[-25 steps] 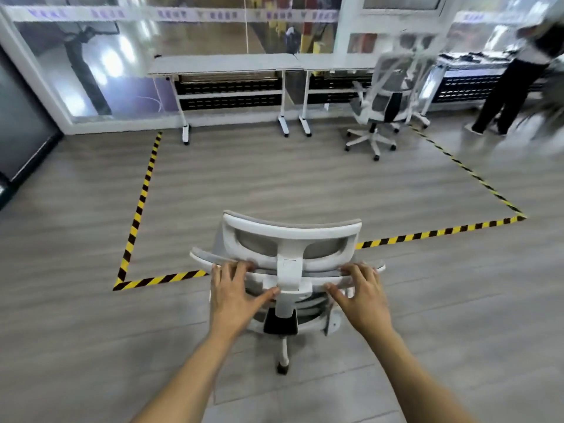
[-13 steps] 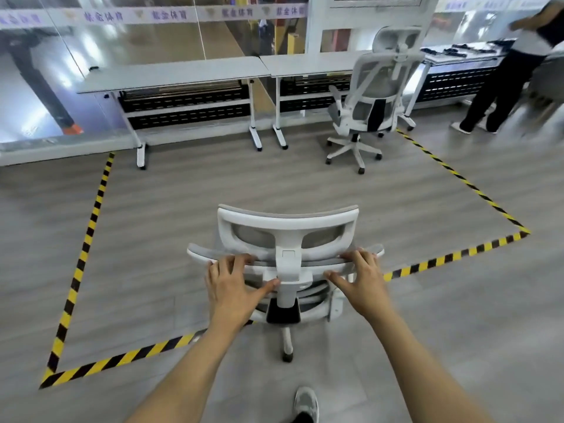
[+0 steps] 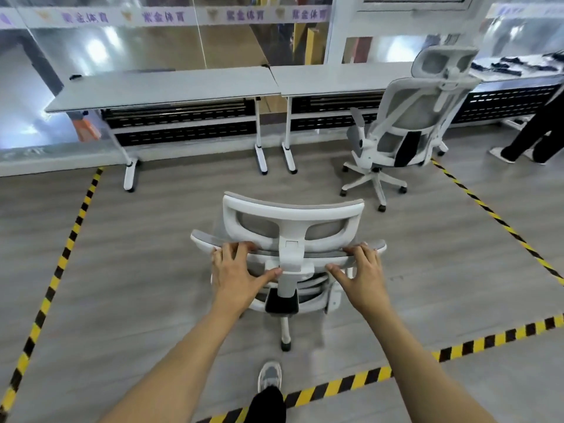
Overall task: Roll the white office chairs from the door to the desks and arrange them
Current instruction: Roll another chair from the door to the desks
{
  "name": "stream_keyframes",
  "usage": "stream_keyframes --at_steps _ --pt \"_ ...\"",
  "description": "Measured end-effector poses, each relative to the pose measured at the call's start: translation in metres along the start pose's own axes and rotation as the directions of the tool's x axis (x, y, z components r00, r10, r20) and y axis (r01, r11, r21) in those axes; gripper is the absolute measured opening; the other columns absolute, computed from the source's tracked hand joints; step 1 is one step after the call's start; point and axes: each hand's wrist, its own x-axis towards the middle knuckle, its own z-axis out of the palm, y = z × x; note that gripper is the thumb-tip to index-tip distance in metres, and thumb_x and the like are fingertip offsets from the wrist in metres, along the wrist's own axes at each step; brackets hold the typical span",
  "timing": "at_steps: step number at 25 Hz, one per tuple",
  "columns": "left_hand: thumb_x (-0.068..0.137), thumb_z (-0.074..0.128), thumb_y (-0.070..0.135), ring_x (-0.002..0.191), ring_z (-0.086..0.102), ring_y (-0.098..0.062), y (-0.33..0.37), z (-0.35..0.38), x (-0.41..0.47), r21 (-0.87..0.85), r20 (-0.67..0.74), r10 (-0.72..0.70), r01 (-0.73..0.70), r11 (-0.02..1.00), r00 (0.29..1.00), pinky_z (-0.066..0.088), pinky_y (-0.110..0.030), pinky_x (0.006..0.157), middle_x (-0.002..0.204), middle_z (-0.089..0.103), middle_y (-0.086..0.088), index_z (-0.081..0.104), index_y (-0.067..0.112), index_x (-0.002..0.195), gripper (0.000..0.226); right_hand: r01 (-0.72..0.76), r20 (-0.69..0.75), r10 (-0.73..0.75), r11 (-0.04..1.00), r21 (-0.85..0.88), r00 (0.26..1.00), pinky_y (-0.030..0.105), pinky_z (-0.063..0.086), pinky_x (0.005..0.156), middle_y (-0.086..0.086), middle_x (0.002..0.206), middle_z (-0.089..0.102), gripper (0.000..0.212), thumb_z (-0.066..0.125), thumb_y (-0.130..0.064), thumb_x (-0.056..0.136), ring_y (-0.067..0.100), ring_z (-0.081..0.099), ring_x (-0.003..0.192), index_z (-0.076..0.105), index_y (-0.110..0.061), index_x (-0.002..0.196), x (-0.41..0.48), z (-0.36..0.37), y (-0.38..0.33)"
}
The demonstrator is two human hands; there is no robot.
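Note:
A white office chair [image 3: 291, 221] with a grey mesh back stands right in front of me, its back toward me. My left hand [image 3: 238, 273] grips the left part of the backrest's top rim. My right hand [image 3: 364, 274] grips the right part of the same rim. Ahead stand two white desks side by side, the left desk [image 3: 161, 87] and the right desk [image 3: 332, 77]. A second white office chair [image 3: 409, 117] is parked at the right desk, facing it.
Yellow-and-black floor tape [image 3: 61, 264] frames the area in front of the desks. A glass wall [image 3: 122, 47] runs behind the desks. A person's dark-trousered legs [image 3: 531, 132] stand at the far right beside a third table [image 3: 518, 68]. My shoe [image 3: 270, 377] shows below the chair.
I have walked forward with the chair over the near tape line into the marked area. The desks and the second chair are much closer. Both hands keep their hold.

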Motion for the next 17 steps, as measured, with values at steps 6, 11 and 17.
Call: stream_keyframes --at_steps 6,11,17 --pt "0.064 0.057 0.089 0.107 0.043 -0.027 0.002 0.059 0.203 0.078 0.036 0.039 -0.042 0.996 0.999 0.039 -0.049 0.104 0.109 0.048 0.001 0.056 0.030 0.111 0.075 -0.009 0.051 0.009 1.000 -0.010 0.999 0.042 0.041 0.108 -0.002 0.127 0.052 0.050 0.068 -0.056 0.085 0.024 0.042 0.130 0.060 -0.021 0.119 0.203 0.033 0.025" --pt "0.066 0.059 0.087 0.110 0.042 -0.024 0.011 0.109 0.349 0.066 0.041 0.022 -0.025 0.998 0.999 0.040 -0.047 0.105 0.110 0.048 0.002 0.052 0.033 0.113 0.072 0.011 0.046 -0.012 0.999 0.034 0.999 0.039 0.037 0.110 0.000 0.128 0.051 0.047 0.071 -0.051 0.086 0.024 0.038 0.135 0.059 -0.021 0.120 0.360 0.060 0.051" --pt "0.071 0.058 0.084 0.116 0.041 -0.024 0.033 0.189 0.515 0.071 0.020 -0.038 0.037 0.997 0.999 0.039 -0.044 0.105 0.120 0.047 0.002 0.051 0.032 0.118 0.070 0.049 0.064 -0.053 0.997 0.065 0.997 0.037 0.036 0.110 0.001 0.127 0.053 0.043 0.072 -0.046 0.087 0.023 0.037 0.135 0.059 -0.021 0.118 0.556 0.086 0.099"
